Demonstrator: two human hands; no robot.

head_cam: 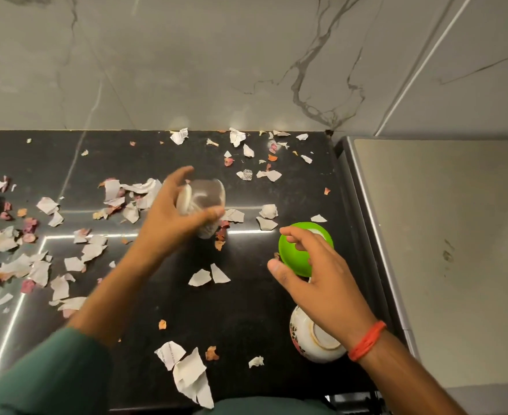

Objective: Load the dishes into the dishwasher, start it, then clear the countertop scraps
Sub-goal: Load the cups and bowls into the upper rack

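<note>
My left hand (172, 217) grips a clear drinking glass (206, 199), tilted on its side above the black countertop (246, 310) and blurred by motion. To the right, my right hand (318, 274) reaches over a green bowl (294, 256) lying upside down; fingers curl over its top, thumb spread beside it. Whether the fingers grip it I cannot tell. Under my right wrist a white bowl with a flower pattern (306, 339) also lies upside down. Torn paper scraps (190, 372) and pinkish peel bits (29, 227) litter the counter.
A marble-patterned wall (217, 61) rises behind the counter. A grey steel surface (441, 250) adjoins the counter's right edge, slightly raised. Scraps are densest at the left (16, 265) and along the back (237, 136). The counter's front edge runs along the bottom of the view.
</note>
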